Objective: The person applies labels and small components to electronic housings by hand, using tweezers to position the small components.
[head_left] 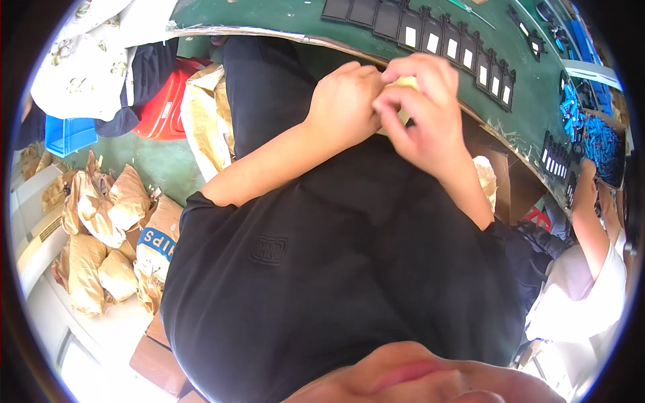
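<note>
Both hands meet above my lap, close to the table's near edge. My left hand point(348, 101) is closed, its fingers curled and the knuckles up. A pale yellow piece point(407, 82) shows beside its fingertips, partly covered by my right hand; its full shape is hidden. My right hand point(430, 101) bends round from the other side, thumb and forefinger pinched together against the left fingers. Whatever sits in that pinch is too small or too hidden to name. Beyond the hands, flat black plastic parts point(430, 43) lie in a row on the green table point(537, 114), several bearing white rectangles.
At right, a co-worker's arm point(588, 221) reaches toward a box of blue parts point(605, 144). A green-handled tool point(470, 10) lies at the table's back. Left of me are a red stool-like object point(164, 107), a blue bin point(70, 134) and brown paper bags point(101, 208).
</note>
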The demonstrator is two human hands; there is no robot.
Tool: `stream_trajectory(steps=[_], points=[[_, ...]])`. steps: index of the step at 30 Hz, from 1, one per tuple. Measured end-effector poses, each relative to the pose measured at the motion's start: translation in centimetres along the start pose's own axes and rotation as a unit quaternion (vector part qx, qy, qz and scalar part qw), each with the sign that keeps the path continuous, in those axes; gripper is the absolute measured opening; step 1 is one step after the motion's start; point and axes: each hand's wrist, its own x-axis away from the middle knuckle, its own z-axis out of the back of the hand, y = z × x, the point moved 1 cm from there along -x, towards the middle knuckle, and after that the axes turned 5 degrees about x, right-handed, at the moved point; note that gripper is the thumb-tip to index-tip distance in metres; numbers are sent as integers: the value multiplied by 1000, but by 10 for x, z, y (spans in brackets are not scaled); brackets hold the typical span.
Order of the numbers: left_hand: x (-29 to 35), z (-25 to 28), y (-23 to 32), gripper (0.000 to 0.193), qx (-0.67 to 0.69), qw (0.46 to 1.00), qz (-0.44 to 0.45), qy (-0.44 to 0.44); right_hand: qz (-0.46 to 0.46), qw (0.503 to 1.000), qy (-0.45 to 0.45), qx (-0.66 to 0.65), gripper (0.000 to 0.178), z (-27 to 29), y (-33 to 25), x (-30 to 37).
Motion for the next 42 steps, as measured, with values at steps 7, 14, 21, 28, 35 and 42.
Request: stream_trajectory(steps=[7, 14, 21, 28, 35, 42], points=[[1, 13, -1, 34, 48, 998, 36, -27, -73, 995, 41, 45, 7, 12, 22, -25], [10, 20, -15, 29, 107, 994, 23, -22, -186, 982, -2, 27, 9, -12, 62, -67], [11, 35, -17, 30, 128, 991, 1, -30, -131, 976, -71, 158, 7, -37, 99, -59], [12, 41, -20, 25, 143, 989, -3, -26, -147, 951, -60, 266, 10, -42, 88, -55], [11, 42, -19, 24, 113, 993, 3, -32, -130, 904, -19, 408, 22, -44, 73, -58], [13, 42, -16, 24, 97, 995, 9, -11, -232, 939, -89, 238, 10, -31, 51, -79]])
